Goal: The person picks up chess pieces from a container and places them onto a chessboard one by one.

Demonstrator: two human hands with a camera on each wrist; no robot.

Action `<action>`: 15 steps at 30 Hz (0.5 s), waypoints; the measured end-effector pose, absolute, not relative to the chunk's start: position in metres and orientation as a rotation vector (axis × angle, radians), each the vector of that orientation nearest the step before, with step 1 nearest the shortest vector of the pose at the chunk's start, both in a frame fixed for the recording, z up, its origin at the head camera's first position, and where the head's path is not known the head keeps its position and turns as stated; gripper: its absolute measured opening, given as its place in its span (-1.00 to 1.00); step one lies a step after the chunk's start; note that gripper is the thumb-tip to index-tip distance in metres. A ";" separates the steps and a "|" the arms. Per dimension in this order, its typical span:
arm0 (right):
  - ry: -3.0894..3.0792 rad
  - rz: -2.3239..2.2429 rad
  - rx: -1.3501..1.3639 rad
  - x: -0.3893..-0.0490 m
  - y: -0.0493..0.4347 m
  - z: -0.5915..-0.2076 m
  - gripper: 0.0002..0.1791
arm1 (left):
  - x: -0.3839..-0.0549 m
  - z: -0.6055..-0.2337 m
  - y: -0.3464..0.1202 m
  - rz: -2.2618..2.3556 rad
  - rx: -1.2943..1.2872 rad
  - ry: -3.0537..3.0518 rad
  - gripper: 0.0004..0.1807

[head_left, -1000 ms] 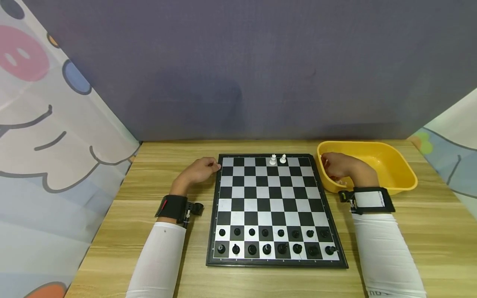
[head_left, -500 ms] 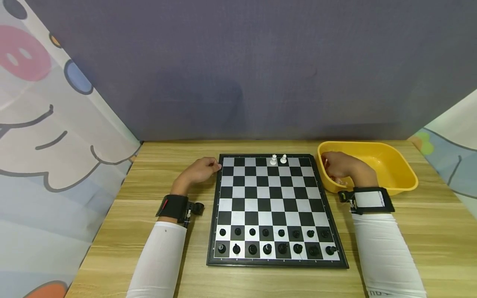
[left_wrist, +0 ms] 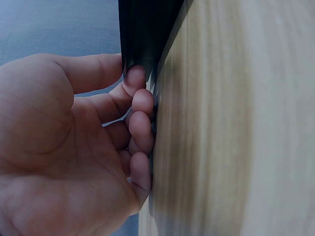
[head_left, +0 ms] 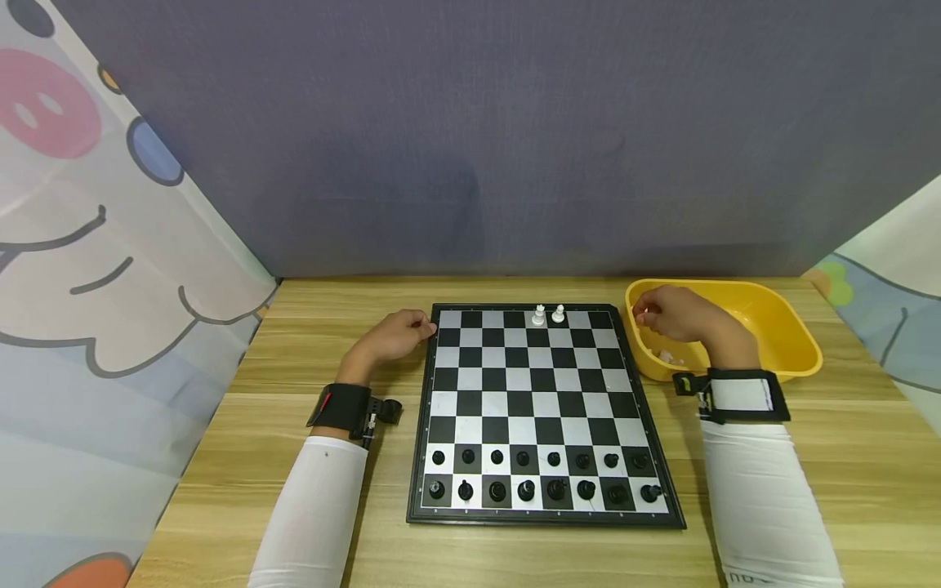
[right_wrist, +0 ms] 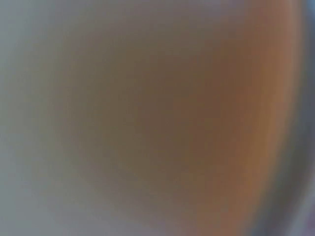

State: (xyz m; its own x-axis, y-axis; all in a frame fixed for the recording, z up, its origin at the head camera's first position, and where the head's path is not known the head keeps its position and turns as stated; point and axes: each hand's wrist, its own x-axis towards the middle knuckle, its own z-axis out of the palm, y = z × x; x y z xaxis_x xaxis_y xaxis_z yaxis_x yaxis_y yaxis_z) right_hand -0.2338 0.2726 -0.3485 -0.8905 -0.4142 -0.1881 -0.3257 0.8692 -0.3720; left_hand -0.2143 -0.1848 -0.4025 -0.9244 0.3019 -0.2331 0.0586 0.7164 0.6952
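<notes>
One bare left hand (head_left: 390, 336) pinches the flat checkered board (head_left: 507, 380) by its black rim (head_left: 421, 441) near the far left corner, knobbed black pieces (head_left: 526, 491) along near edge, two white pieces (head_left: 539, 316) at far edge; right hand (head_left: 682, 314) over smooth yellow tub (head_left: 782, 335), tabletop's (head_left: 257, 367) far right, can't tell grip. Cartoon-printed wall (head_left: 110, 327) left, wood grain below, grey panel (head_left: 470, 147) behind. Only left wrist view shows palm (left_wrist: 44, 142) and fingertips (left_wrist: 142, 102); right wrist view all blur.

A pale, wood-grained table (head_left: 559, 563) carries a square, black-framed, black-and-white chessboard (head_left: 519, 380); just right of the chessboard's far end sits a yellow, round-cornered tub (head_left: 775, 327).
</notes>
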 end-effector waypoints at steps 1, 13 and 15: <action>2.775 -0.504 -0.559 -0.234 0.273 -0.348 -0.85 | -0.214 -0.403 -0.185 1.032 0.282 2.594 -0.68; 2.818 -0.559 -0.520 -0.233 0.274 -0.343 -0.81 | -0.215 -0.403 -0.185 1.023 0.280 2.600 -0.67; 2.839 -0.547 -0.535 -0.233 0.274 -0.342 -0.82 | -0.215 -0.403 -0.185 1.023 0.280 2.598 -0.67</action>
